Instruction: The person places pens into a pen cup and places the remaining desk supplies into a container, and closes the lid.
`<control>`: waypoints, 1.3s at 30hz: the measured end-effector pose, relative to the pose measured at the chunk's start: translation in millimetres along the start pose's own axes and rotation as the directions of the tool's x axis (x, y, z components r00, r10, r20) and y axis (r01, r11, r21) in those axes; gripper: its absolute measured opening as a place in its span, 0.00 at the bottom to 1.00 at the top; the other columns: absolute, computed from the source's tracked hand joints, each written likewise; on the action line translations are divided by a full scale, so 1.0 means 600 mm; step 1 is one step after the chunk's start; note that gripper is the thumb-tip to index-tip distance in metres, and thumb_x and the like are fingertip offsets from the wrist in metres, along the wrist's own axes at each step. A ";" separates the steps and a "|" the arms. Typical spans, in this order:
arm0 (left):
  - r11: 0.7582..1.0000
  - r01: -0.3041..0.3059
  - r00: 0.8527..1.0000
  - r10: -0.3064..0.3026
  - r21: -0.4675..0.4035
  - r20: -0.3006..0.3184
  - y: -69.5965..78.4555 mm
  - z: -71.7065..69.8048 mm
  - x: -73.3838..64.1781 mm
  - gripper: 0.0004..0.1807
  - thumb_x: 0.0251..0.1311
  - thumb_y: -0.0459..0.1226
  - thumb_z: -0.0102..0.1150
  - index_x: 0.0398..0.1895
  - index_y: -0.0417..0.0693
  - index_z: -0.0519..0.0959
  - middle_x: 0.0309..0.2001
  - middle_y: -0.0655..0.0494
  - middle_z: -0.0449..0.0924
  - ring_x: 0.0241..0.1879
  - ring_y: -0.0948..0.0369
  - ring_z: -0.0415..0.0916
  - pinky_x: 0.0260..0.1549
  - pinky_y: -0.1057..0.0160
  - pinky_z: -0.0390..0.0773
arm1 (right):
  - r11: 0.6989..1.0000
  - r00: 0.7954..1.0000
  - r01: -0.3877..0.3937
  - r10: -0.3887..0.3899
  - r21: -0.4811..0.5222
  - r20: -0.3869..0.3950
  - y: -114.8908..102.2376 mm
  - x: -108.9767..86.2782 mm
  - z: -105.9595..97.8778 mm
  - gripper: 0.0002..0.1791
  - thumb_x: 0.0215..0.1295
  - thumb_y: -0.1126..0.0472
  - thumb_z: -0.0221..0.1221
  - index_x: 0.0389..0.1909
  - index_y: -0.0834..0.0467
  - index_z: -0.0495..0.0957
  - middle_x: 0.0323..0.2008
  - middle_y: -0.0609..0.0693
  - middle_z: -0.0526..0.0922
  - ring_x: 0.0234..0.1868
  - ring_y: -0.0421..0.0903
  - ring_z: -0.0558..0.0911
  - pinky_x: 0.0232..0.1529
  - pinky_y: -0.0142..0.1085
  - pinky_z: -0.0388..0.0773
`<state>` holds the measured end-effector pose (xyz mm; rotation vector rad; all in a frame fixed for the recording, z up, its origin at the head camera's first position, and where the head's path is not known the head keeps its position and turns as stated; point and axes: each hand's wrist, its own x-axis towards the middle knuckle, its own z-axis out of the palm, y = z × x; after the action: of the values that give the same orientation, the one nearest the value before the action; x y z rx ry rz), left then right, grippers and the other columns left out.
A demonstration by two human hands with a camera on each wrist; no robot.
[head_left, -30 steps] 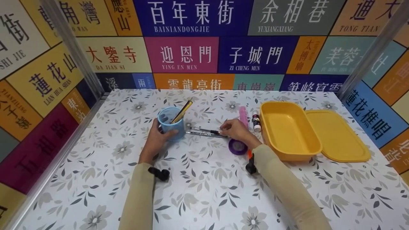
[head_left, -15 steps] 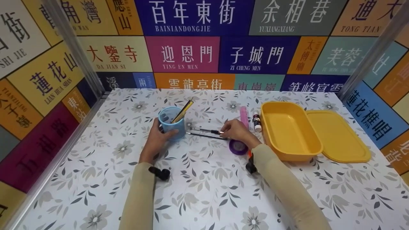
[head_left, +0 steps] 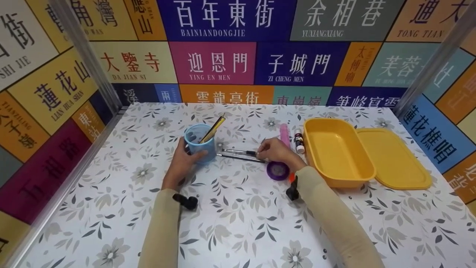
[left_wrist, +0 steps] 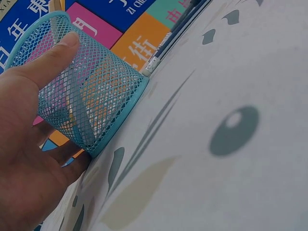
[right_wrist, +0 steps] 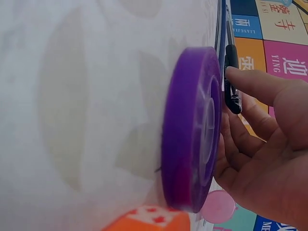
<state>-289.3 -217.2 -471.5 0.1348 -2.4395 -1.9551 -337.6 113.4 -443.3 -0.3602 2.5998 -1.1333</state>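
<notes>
My left hand point(head_left: 186, 160) grips a light-blue mesh pen cup point(head_left: 202, 154), its thumb on the near side and its fingers on the far side. The cup stands upright on the table. A yellow-and-black pencil point(head_left: 212, 130) leans out of its rim. In the right wrist view, the thumb and fingers of my right hand point(right_wrist: 269, 120) pinch a clear pen with a black grip point(right_wrist: 232, 57). One end of that pen points toward the cup. A second, dark slim pen or pencil point(head_left: 241, 158) lies alongside it on the table, with one end close to the cup's base.
A purple tape roll point(head_left: 277, 171) lies just below my right hand, beside an orange object point(right_wrist: 154, 219). Beyond the hand are a pink strip point(head_left: 284, 134) and a glue stick point(head_left: 299, 141). Farther right sit a yellow box point(head_left: 338, 152) and its lid point(head_left: 399, 158).
Both hands stay nearly in place. The pen in my right hand has tilted slightly, and the gap between it and the slim one beside it has shifted a little.
</notes>
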 end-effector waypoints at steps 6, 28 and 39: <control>1.000 -0.004 1.000 0.004 0.012 -0.004 -0.002 -0.002 0.002 0.55 0.49 0.51 0.77 0.77 0.62 0.53 0.76 0.56 0.59 0.78 0.53 0.54 0.77 0.52 0.58 | 0.996 0.999 -0.014 0.017 0.091 -0.038 0.003 0.001 0.001 0.08 0.60 0.59 0.68 0.39 0.58 0.84 0.34 0.48 0.84 0.37 0.42 0.77 0.39 0.31 0.73; 1.000 -0.016 1.000 0.016 0.017 -0.001 -0.005 -0.001 0.001 0.57 0.47 0.53 0.77 0.77 0.62 0.53 0.76 0.54 0.59 0.78 0.53 0.54 0.78 0.51 0.57 | 0.850 0.951 0.145 0.022 0.506 -0.309 -0.031 0.004 0.010 0.17 0.63 0.63 0.67 0.51 0.64 0.81 0.34 0.40 0.82 0.37 0.37 0.81 0.39 0.28 0.79; 0.999 -0.038 0.999 0.038 0.003 0.012 -0.008 -0.001 0.002 0.57 0.47 0.53 0.77 0.77 0.59 0.53 0.76 0.53 0.60 0.77 0.52 0.55 0.77 0.50 0.59 | 0.790 0.938 0.185 0.034 0.584 -0.344 -0.057 -0.009 0.003 0.20 0.64 0.59 0.68 0.54 0.63 0.81 0.37 0.41 0.85 0.43 0.45 0.85 0.44 0.30 0.84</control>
<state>-289.8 -219.1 -476.2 0.0762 -2.4333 -1.9424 -327.8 91.2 -418.3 -0.1262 2.2932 -2.1392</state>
